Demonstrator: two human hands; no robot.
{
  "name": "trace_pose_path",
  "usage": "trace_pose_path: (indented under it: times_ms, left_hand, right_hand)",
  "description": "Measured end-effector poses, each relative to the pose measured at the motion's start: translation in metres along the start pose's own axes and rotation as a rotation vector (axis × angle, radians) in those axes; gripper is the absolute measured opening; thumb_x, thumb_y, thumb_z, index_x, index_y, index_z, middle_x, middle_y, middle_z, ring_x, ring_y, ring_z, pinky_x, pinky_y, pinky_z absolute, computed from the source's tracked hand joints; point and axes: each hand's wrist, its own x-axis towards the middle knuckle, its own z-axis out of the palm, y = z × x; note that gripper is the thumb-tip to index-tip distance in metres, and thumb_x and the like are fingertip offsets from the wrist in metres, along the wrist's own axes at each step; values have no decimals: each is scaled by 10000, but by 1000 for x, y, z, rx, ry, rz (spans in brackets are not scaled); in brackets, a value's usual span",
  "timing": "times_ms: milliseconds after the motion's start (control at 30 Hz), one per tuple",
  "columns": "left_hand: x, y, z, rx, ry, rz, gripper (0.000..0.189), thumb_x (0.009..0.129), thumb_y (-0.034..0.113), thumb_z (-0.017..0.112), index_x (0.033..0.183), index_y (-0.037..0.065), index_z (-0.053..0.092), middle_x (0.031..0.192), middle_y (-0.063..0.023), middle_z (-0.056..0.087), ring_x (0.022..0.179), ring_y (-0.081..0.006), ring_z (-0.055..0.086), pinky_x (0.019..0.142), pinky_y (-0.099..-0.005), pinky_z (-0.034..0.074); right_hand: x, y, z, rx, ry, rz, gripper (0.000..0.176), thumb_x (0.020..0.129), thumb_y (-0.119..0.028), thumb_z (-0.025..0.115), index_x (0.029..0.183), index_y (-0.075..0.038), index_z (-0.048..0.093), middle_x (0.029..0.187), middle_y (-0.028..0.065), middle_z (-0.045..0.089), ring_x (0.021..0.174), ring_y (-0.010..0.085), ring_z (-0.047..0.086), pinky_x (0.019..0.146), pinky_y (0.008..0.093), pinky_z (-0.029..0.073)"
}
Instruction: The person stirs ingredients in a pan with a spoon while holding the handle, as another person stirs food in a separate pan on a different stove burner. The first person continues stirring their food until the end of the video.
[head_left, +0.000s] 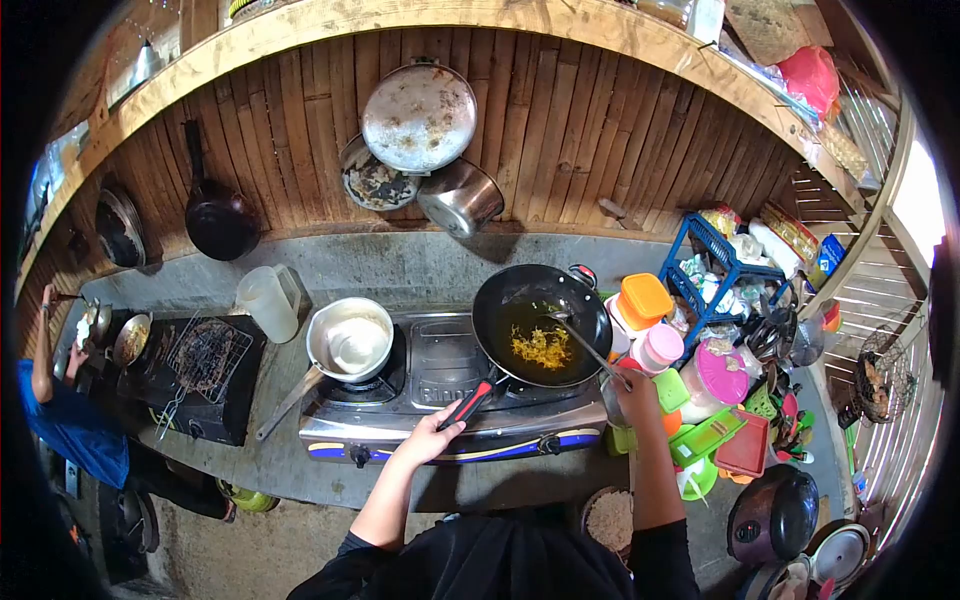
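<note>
Gripping the red-and-black handle of a black pan, the left hand is closed tight around it just over the front edge of the stove. The right hand is closed around the end of a metal spatula, whose blade reaches down into the pan and touches the yellow food lying in oil at the bottom. The pan sits on the stove's right burner. A silver pot with something white inside stands on the left burner, its long handle pointing toward the counter's front edge. The stove stands in the middle of the grey counter. Behind the pot, near the back wall, is a clear plastic jug. Farther left a wire grill lies on a second, dark cooker. Just beside the pan on the right are an orange-lidded tub and a pink-lidded jar, with a blue basket behind them. At the counter's far left end another person in a blue top is at work.
</note>
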Motion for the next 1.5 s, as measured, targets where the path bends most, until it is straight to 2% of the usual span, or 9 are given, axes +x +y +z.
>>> trace_pose_path:
  times_ms: [333,433,533,633,867,1233,1333,1433,1500]
  left_hand:
    - [0,2,1,-25,0,-21,489,869,150,603,1321,58,440,1222,-82,545,1132,-134,459,987,-247,310]
    - [0,1,1,-33,1,-13,483,868,135,601,1320,61,444,1218,-73,545,1126,-129,459,985,-245,310]
    - [1,-2,1,-49,0,-13,484,867,129,602,1320,64,445,1217,-69,545,1122,-127,461,985,-242,308]
    - [2,-4,1,-57,4,-10,486,866,134,606,1320,65,446,1214,-65,545,1117,-126,462,986,-242,308]
    - [4,-7,2,-44,5,1,481,869,144,602,1317,63,447,1239,-91,535,1151,-146,457,1000,-255,304]
    - [3,-8,3,-7,9,55,482,868,159,603,1318,77,449,1233,-99,545,1156,-150,460,1002,-260,304]
    - [2,-6,2,-4,19,25,485,867,158,606,1320,81,450,1207,-79,556,1123,-136,471,986,-250,314]
    - [2,-6,2,-26,2,-14,490,865,155,609,1322,79,447,1177,-55,560,1088,-121,475,969,-237,319]
    - [2,-7,2,-45,7,-15,494,864,151,609,1323,75,445,1156,-40,560,1066,-113,474,958,-230,321]
  right_hand:
    - [-28,-31,-31,16,-28,-31,211,794,-183,626,986,-107,667,848,170,651,780,335,629,693,397,497]
    - [-37,-32,-48,1,-95,26,224,784,-129,631,989,-40,653,915,168,656,847,324,634,737,369,494]
    - [-46,-36,-65,-43,-130,34,231,779,-113,632,989,-20,650,903,173,658,823,317,640,726,365,494]
    - [-51,-29,-79,-6,-122,-14,228,782,-148,626,997,-79,663,886,175,652,816,334,633,719,380,498]
    - [-58,-43,-107,-57,-104,-5,234,760,-91,639,984,-29,660,830,185,655,738,308,648,678,350,496]
    - [-63,-34,-54,-45,-139,102,249,788,-119,636,1025,-48,651,922,185,656,856,304,647,766,349,493]
    - [-58,-20,-26,19,-107,67,233,803,-160,620,1014,-72,660,935,183,649,855,336,633,758,384,494]
    - [-51,-22,-10,116,-101,72,244,810,-158,612,1028,-55,649,959,189,642,886,339,626,786,372,486]
    - [-44,-25,-2,164,-24,-25,255,815,-133,602,1049,-36,633,907,193,650,858,292,647,751,335,485]
